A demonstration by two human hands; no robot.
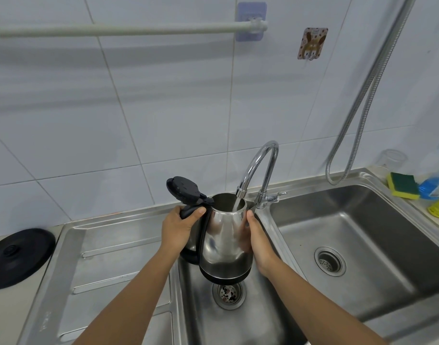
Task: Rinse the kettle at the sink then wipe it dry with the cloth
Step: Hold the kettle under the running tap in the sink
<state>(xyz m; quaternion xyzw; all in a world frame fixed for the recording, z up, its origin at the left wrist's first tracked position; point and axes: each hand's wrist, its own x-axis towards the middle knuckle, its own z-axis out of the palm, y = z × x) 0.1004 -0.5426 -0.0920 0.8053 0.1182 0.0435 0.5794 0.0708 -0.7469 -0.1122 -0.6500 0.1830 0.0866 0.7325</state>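
A stainless steel kettle (224, 242) with a black base and black handle is held upright over the left basin of the sink (263, 327). Its black lid (183, 189) is flipped open to the back left. My left hand (179, 229) grips the black handle. My right hand (255, 239) presses against the kettle's right side. Water runs from the curved chrome tap (259, 165) into the kettle's open mouth. No cloth is in view.
The kettle's round black power base (19, 256) lies on the counter at the left, beside the ribbed steel drainboard (108, 265). The right basin (350, 245) has a strainer drain. A yellow-green sponge (402, 184), bottles and a glass stand at the far right. A metal hose (358, 113) hangs down the wall.
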